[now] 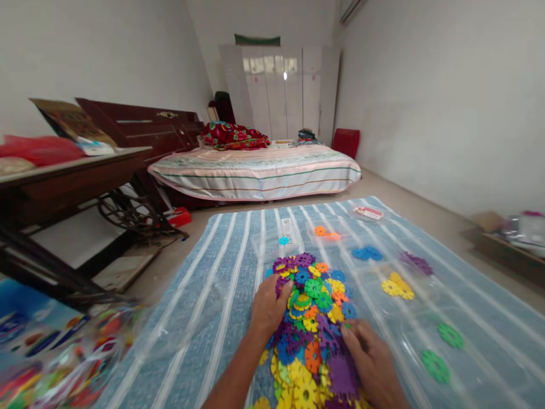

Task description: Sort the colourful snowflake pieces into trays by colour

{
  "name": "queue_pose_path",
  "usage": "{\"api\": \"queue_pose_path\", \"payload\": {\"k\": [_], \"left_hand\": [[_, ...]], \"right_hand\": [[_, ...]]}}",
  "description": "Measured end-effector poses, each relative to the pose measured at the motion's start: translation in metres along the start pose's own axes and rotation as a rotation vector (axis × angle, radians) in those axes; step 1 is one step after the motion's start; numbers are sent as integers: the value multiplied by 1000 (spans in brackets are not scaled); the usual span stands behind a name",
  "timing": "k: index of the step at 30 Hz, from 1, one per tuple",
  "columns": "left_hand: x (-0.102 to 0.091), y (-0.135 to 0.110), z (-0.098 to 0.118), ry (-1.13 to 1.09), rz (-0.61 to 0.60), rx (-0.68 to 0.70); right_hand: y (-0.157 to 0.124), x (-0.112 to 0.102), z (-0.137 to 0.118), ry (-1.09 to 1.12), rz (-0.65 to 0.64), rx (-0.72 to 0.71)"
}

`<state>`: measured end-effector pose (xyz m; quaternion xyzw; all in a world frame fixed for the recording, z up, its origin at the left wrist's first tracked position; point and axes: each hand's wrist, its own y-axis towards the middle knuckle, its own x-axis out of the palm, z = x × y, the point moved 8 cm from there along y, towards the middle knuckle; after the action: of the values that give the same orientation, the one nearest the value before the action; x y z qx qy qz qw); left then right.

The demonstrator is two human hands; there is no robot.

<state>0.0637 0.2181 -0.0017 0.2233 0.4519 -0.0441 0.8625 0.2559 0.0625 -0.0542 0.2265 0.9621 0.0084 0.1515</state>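
Two hands, left hand [267, 309], right hand [374, 358], on snowflake discs [313, 318]

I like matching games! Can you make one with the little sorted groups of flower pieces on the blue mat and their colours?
Things:
1. group nearest the right-hand wall side, low down
2. group beside the purple ones, nearer the pile
3. group far back, by the clear bags
4. group just right of that

Colours:
A. blue
B. green
C. orange
D. yellow

Pairs: 1-B, 2-D, 3-C, 4-A
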Motion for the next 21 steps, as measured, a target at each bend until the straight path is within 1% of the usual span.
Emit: {"api": "queue_pose_path", "payload": {"k": [4,6,9,12,14,16,18,21], "left_hand": [[-15,2,-19,0,108,-52],[-16,5,-29,27,132,-47],[-9,6,-36,53,91,-26],[-6,4,-33,40,57,7],[-7,3,-30,20,46,23],[-8,3,-28,12,43,20],[-8,2,-29,15,39,9],[-6,2,-31,23,34,-4]], "right_hand": [[0,-2,-6,7,35,-35],[-1,-3,-11,-1,53,-58],[-5,-9,-23,-66,105,-122],[-10,-16,-44,-137,164,-218],[-12,-21,-54,-139,162,-239],[-9,-26,-59,-107,122,-189],[-5,-32,-57,-76,92,-97],[2,-44,-53,-47,112,5]]}}
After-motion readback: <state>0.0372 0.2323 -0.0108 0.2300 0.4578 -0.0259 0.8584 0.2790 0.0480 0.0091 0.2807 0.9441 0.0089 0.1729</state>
